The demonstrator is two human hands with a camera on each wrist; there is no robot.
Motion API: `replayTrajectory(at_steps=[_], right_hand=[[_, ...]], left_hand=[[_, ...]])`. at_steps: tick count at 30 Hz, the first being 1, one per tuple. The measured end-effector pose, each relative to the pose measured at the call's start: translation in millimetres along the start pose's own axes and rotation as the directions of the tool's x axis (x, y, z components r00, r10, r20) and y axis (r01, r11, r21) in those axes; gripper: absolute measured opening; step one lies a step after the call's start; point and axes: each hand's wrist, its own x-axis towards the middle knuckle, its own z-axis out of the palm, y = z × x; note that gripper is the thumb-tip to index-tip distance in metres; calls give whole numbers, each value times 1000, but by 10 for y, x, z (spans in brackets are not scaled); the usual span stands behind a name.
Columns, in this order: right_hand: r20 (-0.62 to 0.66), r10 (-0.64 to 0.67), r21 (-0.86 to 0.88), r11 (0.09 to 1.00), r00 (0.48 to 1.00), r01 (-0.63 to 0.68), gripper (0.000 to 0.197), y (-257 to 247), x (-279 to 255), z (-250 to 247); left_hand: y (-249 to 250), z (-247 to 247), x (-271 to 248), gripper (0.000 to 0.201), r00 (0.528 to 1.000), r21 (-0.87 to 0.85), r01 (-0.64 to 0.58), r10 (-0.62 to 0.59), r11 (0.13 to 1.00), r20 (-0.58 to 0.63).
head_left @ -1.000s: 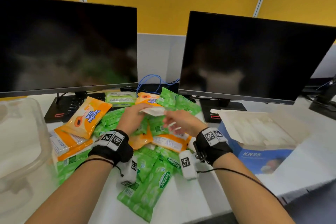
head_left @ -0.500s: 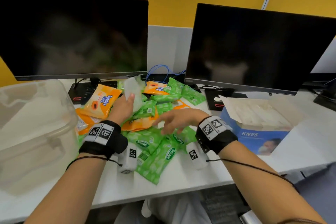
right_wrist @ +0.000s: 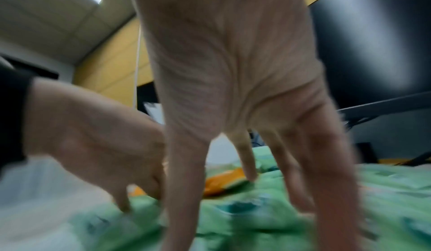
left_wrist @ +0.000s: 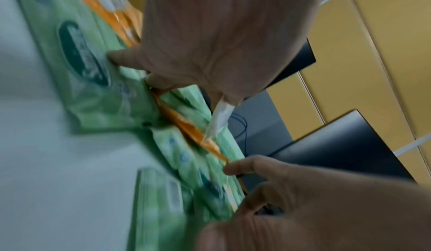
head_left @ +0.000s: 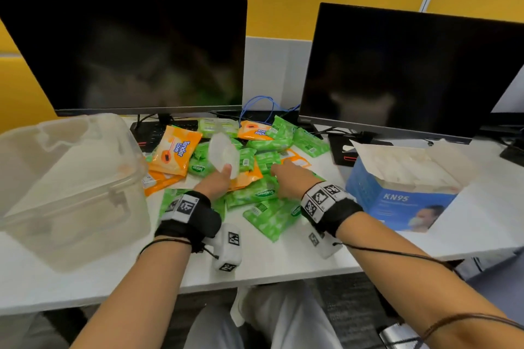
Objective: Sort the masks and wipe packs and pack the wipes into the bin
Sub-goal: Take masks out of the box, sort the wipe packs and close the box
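Observation:
A heap of green wipe packs (head_left: 263,193) and orange wipe packs (head_left: 174,151) covers the middle of the desk. My left hand (head_left: 217,180) pinches a white wrapped mask (head_left: 224,154) and holds it upright above the heap; in the left wrist view the mask (left_wrist: 219,120) sticks out past the fingers. My right hand (head_left: 286,178) reaches over the heap with straight, spread fingers (right_wrist: 247,162) whose tips touch the green packs (right_wrist: 268,199). A clear plastic bin (head_left: 68,190) stands on the left. A blue KN95 mask box (head_left: 397,201) stands open on the right.
Two dark monitors (head_left: 133,48) (head_left: 411,71) stand at the back, with a black keyboard (head_left: 158,130) and blue cables (head_left: 263,108) under them. The white desk's (head_left: 269,263) front edge runs just below my wrists.
The left hand took the white mask from between both hands and now holds it up alone. The right hand let go and dropped onto the green packs with fingers spread.

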Motion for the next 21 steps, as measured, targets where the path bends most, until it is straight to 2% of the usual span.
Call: replayTrajectory(at_steps=[1, 3, 4, 6, 7, 9, 11, 12, 14, 16, 18, 19, 21], right_hand=[[67, -21, 18, 1000, 998, 20, 72, -33, -35, -3], [266, -34, 5, 999, 963, 34, 98, -91, -98, 41], [310, -26, -35, 999, 950, 39, 108, -115, -110, 95], [264, 8, -63, 998, 964, 9, 119, -113, -83, 222], [212, 33, -44, 999, 977, -25, 116, -87, -39, 272], [109, 58, 37, 997, 992, -62, 91, 21, 68, 281], [37, 59, 173, 983, 998, -64, 53, 170, 151, 183], [-4, 67, 253, 965, 998, -63, 41, 256, 190, 113], [-124, 89, 438, 899, 988, -26, 40, 410, 224, -43], [-257, 148, 670, 739, 955, 66, 59, 529, 160, -227], [-356, 163, 798, 566, 920, 208, 72, 603, -13, -414], [-382, 133, 807, 530, 914, 260, 68, 647, -127, -498], [-385, 64, 804, 513, 921, 300, 43, 777, -346, -634]], left_hand=[[54, 90, -28, 72, 999, -26, -30, 31, 999, 29], [83, 296, 46, 96, 996, -65, -78, 79, 995, 26], [72, 369, 104, 103, 994, -65, -104, 106, 992, 26], [98, 463, 143, 98, 991, -113, -123, 128, 986, 34], [155, 447, 70, 88, 985, -153, -161, 167, 975, 32], [233, 435, 2, 68, 965, -245, -252, 262, 936, 6], [261, 417, -26, 71, 950, -347, -308, 306, 886, -63], [260, 392, -15, 72, 946, -391, -323, 308, 862, -102], [307, 319, -73, 48, 924, -434, -381, 337, 817, -178], [392, 256, -97, 29, 889, -386, -452, 374, 804, -263], [506, 207, -178, 27, 847, -385, -531, 459, 755, -268], [588, 208, -244, 26, 832, -413, -554, 499, 723, -243], [750, 263, -344, 21, 808, -481, -574, 553, 663, -201]])
